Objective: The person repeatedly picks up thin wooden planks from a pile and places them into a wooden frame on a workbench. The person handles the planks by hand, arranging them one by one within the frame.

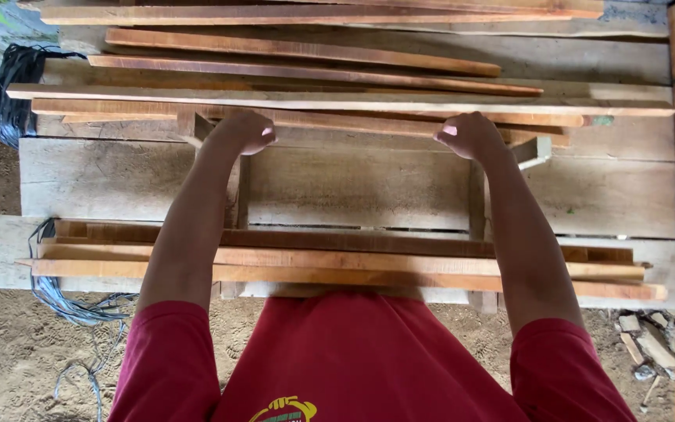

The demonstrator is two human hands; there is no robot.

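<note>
Red shirt (369,359) nearest; both arms outstretched, left hand (244,131), right hand (470,134) fingers curled gripping wooden slat (353,119).

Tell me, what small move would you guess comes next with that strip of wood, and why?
Probably a short lift of the long wooden strip toward the body. Both the left hand and the right hand already close a grip on it, spaced apart, and a second bundle of strips lies just in front of the person.

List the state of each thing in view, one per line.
Left hand: closed on far slats.
Right hand: closed on far slats.
Far slats: loosely piled, lying flat.
Near slats: stacked flat.
Black strap coil: bundled.
Blue cord: tangled on ground.
</note>
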